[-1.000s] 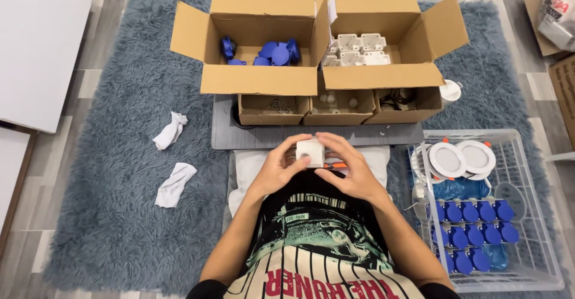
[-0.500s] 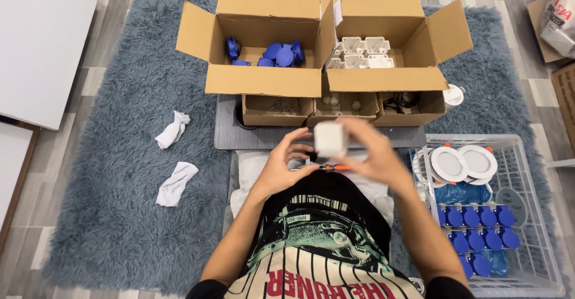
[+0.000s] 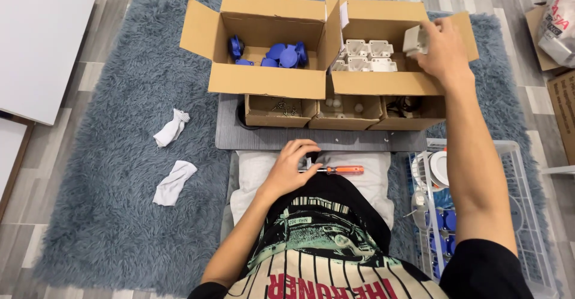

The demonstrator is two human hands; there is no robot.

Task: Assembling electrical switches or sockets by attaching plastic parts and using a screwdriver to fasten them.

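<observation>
I see the small white plastic housing [image 3: 414, 39] pinched in my right hand [image 3: 442, 50], whose grip is closed around it, arm stretched far out over the far right corner of the right cardboard box [image 3: 383, 83], just right of the white housings [image 3: 364, 57] already lying inside. My left hand [image 3: 288, 168] rests near me on the white cloth [image 3: 254, 176], fingers curled loosely over the metal shaft of the orange-handled screwdriver [image 3: 335, 170], its grip neither wide nor closed tight. The box's raised flaps hem the right hand in, while the grey rug [image 3: 114, 173] to the left lies open apart from two crumpled white rags [image 3: 172, 155].
</observation>
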